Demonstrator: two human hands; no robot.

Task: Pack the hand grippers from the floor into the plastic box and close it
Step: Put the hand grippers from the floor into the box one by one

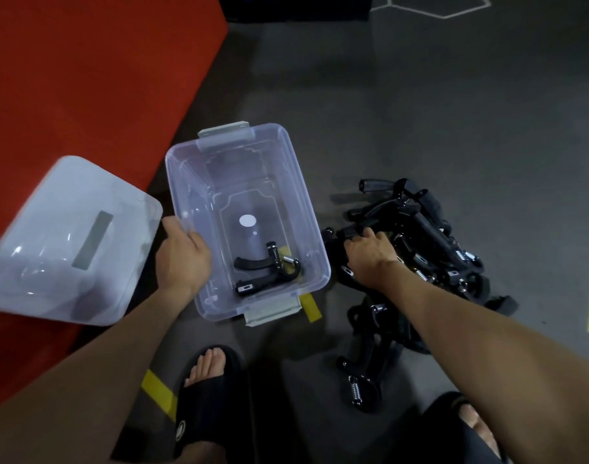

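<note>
Nearest the camera, two feet in black slide sandals (207, 393) stand on the dark grey floor (420, 112), with strips of yellow tape (157, 390) beside them. Just beyond, the right hand (370, 254) lies palm-down on the pile of black hand grippers (420, 249), its fingers curled over one handle at the pile's left edge; the pile lies loose on the floor to the right of the box, handles pointing every way. The left hand (182, 254) holds the near left rim of the clear plastic box (306, 195), thumb over the rim, the fingers' hold otherwise hard to tell. The box stands open, its long axis running away from the camera and tilted slightly left. One hand gripper (269, 271) lies in its near right corner, both handles pointing left, spring end to the right. The translucent lid (65, 242) rests left of the box, on the red mat (85, 78).
</note>
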